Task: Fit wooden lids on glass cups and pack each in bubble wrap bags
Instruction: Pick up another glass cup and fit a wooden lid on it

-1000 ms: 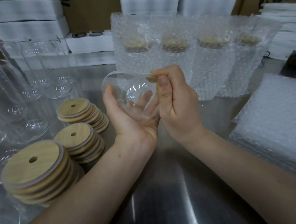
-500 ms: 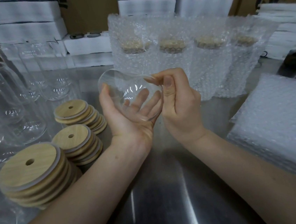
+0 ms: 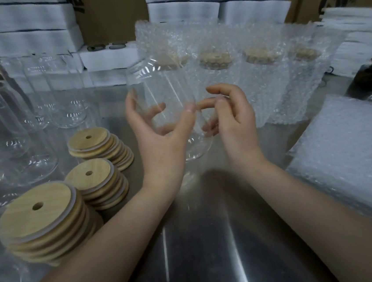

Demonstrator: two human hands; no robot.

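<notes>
Clear can-shaped glass cup (image 3: pixel 160 79), tipped over a moment earlier, is now held upright by the curled left hand (image 3: pixel 159 139), the right hand (image 3: pixel 235 117) loosely curled beside it, contact unclear, so a round wooden lid (image 3: pixel 95 182) left of both hands can be fitted.

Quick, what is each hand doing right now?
Left hand: holds the glass cup.
Right hand: fingers curled against the glass cup; whether it grips cannot be told.
</notes>
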